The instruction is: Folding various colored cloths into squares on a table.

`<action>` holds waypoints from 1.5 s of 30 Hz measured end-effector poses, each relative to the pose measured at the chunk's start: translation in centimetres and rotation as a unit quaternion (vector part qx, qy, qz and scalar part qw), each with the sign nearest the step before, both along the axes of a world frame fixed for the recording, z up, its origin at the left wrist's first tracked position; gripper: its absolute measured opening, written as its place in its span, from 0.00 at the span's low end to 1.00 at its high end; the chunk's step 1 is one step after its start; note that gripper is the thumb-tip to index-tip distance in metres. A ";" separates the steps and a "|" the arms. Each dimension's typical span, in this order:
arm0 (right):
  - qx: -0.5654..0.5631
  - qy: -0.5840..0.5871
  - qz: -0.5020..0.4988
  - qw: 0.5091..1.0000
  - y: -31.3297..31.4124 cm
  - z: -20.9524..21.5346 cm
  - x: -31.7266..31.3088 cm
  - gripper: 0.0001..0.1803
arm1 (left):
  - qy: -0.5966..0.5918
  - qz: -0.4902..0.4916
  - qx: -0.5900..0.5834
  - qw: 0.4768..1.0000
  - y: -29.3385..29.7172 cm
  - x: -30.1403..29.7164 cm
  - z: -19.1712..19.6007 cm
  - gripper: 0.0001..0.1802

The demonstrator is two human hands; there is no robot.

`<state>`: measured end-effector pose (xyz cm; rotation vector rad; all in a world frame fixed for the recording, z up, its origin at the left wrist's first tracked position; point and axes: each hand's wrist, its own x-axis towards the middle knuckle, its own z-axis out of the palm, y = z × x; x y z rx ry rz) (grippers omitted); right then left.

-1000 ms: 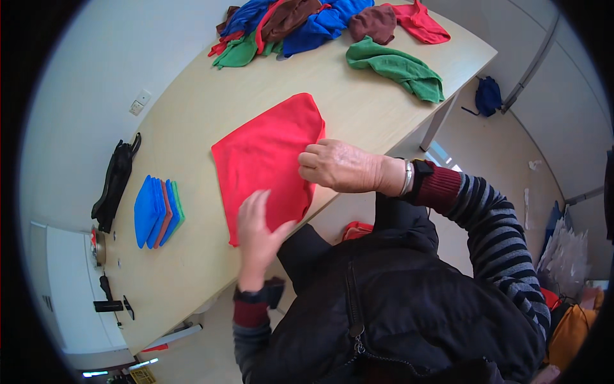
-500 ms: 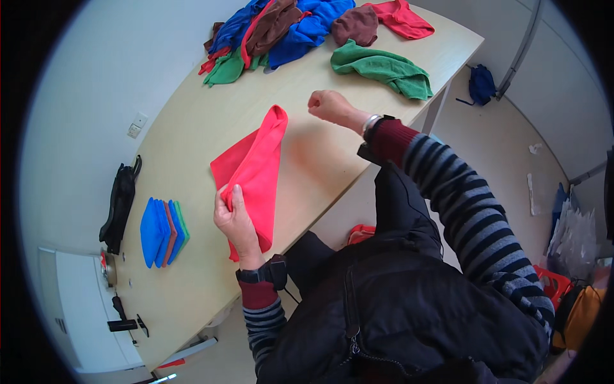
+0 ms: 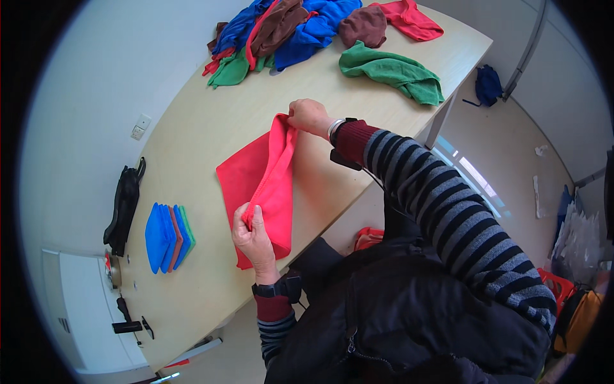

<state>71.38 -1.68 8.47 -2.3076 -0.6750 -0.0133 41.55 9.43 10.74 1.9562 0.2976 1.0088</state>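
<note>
Table of pale wood runs diagonally through the view, seen from above by the person working at its near long edge. Toward its left end, close to the far edge, a black bag hangs half off the surface, and just beside it lies a neat stack of folded cloths in blue, brown and green. Near the middle of the near edge, the left hand pinches the lower corner of a red cloth between thumb and fingers. That cloth lies partly flat on the table, its right half lifted and folded over the rest. Further right, the right hand is closed tight around the cloth's upper corner, holding it just above the surface; the wrist wears a dark watch and a striped sleeve. Beyond, at the table's right end, a crumpled green cloth lies alone, with a loose heap of mixed cloths in blue, brown, red and green along the far corner.
</note>
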 end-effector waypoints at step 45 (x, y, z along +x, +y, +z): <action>0.137 0.148 0.011 0.979 -5.6 0.2 4.6 0.12 | 0.047 -0.217 0.331 0.917 -7.7 0.6 -1.2 0.12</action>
